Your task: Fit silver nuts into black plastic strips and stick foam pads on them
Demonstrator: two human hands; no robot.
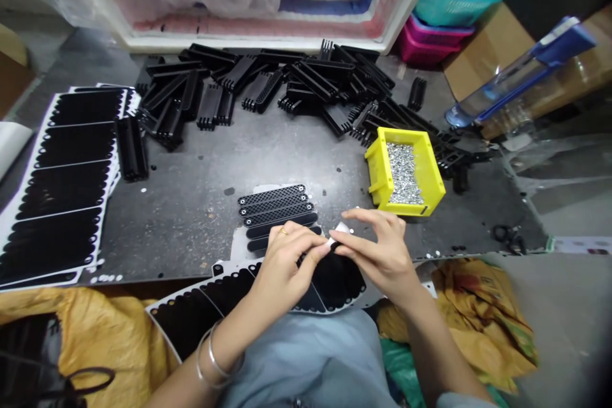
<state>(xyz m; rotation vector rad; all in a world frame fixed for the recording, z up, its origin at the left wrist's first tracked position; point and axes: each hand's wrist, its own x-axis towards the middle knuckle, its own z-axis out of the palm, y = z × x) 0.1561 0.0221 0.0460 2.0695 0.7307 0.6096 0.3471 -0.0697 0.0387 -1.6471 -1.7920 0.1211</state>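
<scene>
My left hand (287, 261) and my right hand (377, 252) meet over a sheet of black die-cut adhesive strips (201, 309) that rests on my lap and the table edge. Both hands pinch at a black strip and its small white tab (340, 229) between the fingertips. My left hand wears a ring and two bangles. Just beyond the hands, a few black perforated strips (277, 204) lie in a row on the grey table (191, 204).
A yellow bin of small silver screws (404, 172) stands right of the hands. A heap of black plastic finned parts (287, 86) fills the back. Stacked strip sheets (62, 185) lie at left. Teal and pink baskets (444, 19) and a cardboard box sit back right.
</scene>
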